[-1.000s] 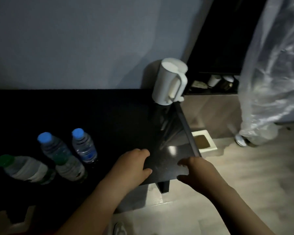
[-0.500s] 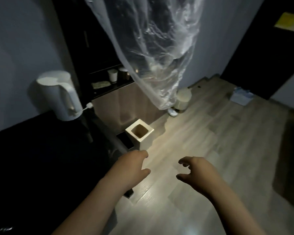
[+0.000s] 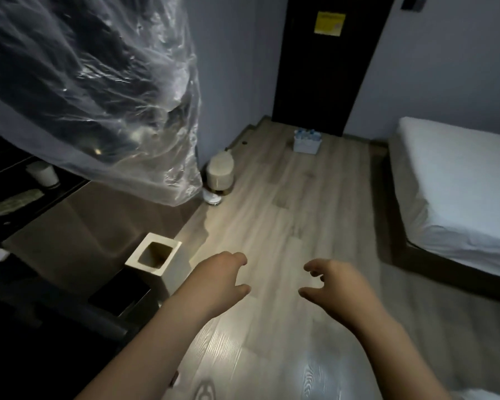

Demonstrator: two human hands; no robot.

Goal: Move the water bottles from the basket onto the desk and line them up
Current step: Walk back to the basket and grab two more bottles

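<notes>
Gaze has swung to the far basket [image 3: 306, 147], seemingly holding bottles [image 3: 306, 135] left to fetch; left hand [image 3: 223, 281] and right hand [image 3: 337, 287] loosely curled, empty.

The floor [image 3: 300, 197] is light grey-beige wood, with a fine grain pattern in long planks. The door [image 3: 324, 82] is almost black and carries a yellow notice [image 3: 329, 23]. The wall [image 3: 445, 67] is pale bluish grey. The bed sheet [image 3: 459, 180] is white, and the bed base [image 3: 393, 226] is dark brown. The basket [image 3: 306, 146] is white (or very pale blue, the dim light makes it hard to say), and the water bottles [image 3: 307, 134] in it have blue caps. The plastic sheet [image 3: 162, 116] is clear with white shiny wrinkles, over something black. The square bin [image 3: 172, 269] is cream, brownish inside. The round bin [image 3: 220, 174] is beige. The cup [image 3: 44, 174] is white. The desk [image 3: 41, 327] is black.
</notes>
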